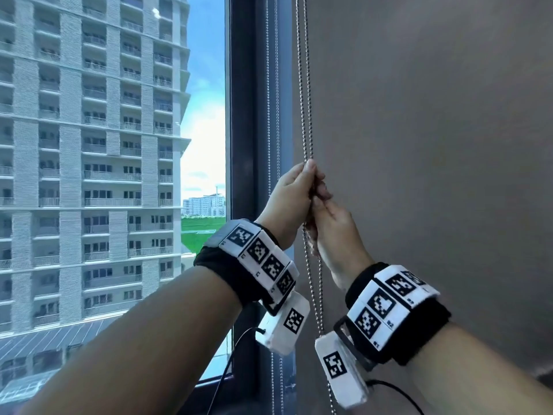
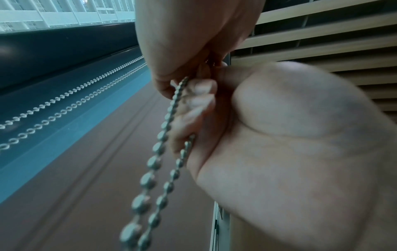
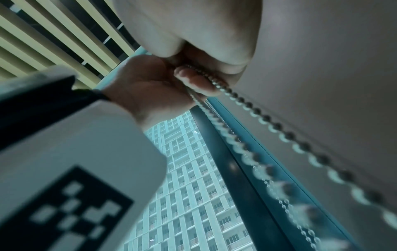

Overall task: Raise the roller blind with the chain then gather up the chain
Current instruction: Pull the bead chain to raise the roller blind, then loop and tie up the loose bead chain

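Note:
A grey-brown roller blind (image 1: 434, 130) hangs down over the right part of the window; its lower edge is out of view. Its metal bead chain (image 1: 302, 100) runs down the blind's left edge in two strands. My left hand (image 1: 308, 181) grips the chain with the thumb pointing up. Just below and to the right, my right hand (image 1: 320, 205) holds the same chain. In the left wrist view, curled fingers (image 2: 199, 101) close round the bead chain (image 2: 148, 180) beside my palm. In the right wrist view the chain (image 3: 266, 118) leaves the two fists and drops towards the camera.
A dark window frame (image 1: 248, 115) stands left of the blind, with a second thin chain (image 1: 268, 85) hanging against it. Through the glass is a high-rise block (image 1: 89, 145). A slatted ceiling (image 2: 322, 34) is overhead. Cables trail from the wrist units (image 1: 284, 324).

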Demonstrator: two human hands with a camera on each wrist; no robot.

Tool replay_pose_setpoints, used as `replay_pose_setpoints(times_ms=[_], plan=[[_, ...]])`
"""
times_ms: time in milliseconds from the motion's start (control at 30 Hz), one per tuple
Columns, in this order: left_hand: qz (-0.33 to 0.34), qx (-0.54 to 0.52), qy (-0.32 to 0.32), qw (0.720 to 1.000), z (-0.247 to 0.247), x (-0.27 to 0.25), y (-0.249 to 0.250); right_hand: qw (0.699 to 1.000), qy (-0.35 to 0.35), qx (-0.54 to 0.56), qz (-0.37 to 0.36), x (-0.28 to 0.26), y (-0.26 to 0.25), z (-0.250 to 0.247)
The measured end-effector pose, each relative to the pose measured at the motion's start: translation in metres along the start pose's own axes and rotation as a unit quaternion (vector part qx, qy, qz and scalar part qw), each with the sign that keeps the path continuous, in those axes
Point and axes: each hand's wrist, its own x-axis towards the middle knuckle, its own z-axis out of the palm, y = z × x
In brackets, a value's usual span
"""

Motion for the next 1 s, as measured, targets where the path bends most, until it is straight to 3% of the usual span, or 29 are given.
replay_pose_setpoints(times_ms=[267,467,533,700,867,933,1000], plan=[[-0.014,-0.022,0.014,1.0,-0.001,-0.027,-0.002,0.999,-0.036,-0.004,0.03,-0.023,0.015,0.001],[-0.001,0.062,0.02,0.998,-0.016,-0.045,-0.006,0.992,-0.105,0.024,0.071,-0.047,0.02,0.009],[0.024,0.145,0.031,0.989,-0.026,-0.05,-0.016,0.99,-0.111,0.0,0.091,-0.056,0.027,0.014],[0.163,0.349,0.045,0.922,-0.06,-0.053,-0.035,0.99,-0.094,-0.042,0.099,-0.07,0.042,0.027],[0.294,0.552,0.003,0.78,-0.084,-0.048,-0.016,0.99,-0.08,-0.09,0.068,-0.067,0.043,0.04],[0.334,0.607,-0.053,0.719,-0.092,-0.045,-0.013,0.992,-0.063,-0.084,0.068,-0.066,0.041,0.044],[0.344,0.634,-0.113,0.683,-0.1,-0.043,-0.012,0.994,-0.046,-0.072,0.067,-0.065,0.039,0.046]])
